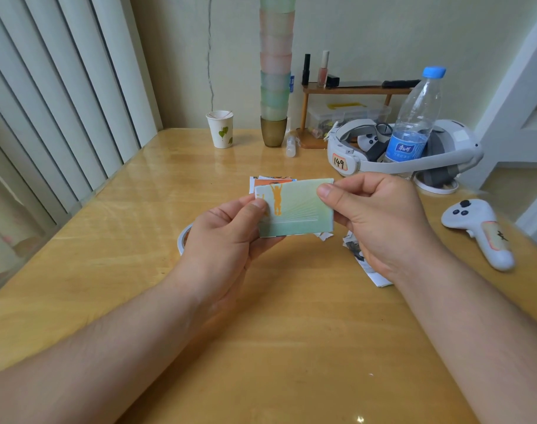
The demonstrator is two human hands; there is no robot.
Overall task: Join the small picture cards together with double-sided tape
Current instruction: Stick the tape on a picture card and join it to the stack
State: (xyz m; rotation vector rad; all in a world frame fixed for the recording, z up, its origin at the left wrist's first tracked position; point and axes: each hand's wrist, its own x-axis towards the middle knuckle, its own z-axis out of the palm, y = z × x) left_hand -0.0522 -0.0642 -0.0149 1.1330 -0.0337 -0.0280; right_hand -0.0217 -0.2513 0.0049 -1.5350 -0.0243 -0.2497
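**Both hands held one green picture card above the bench**

Green picture card (298, 209) with an orange silhouette figure was up in the air over the wooden bench (108, 240), between the two hands. Left hand (227, 234) pinched its left edge, thumb on the front face, fingers curled behind. Right hand (380, 218) pinched the upper right corner, thumb on front, fingers folded behind. Card faced the camera, roughly level, slightly tilted.

More picture cards (272, 180) lay in a small pile on the bench just behind the held card, an orange one on top. Other cut paper prints (357, 255) lay on the bench under the right hand, partly hidden by it. Tape roll (183, 237) lay on the bench beside the left hand, mostly hidden behind it.

Far side of bench: paper cup (220, 130) with leaf print, tall stack of pastel cups (275, 71), water bottle (414, 123) with blue cap, white VR headset (444, 151) with a label reading 149. White controller (478, 231) lay on the bench right of the right hand, well apart. Small wooden shelf (353, 90) stood at the wall.
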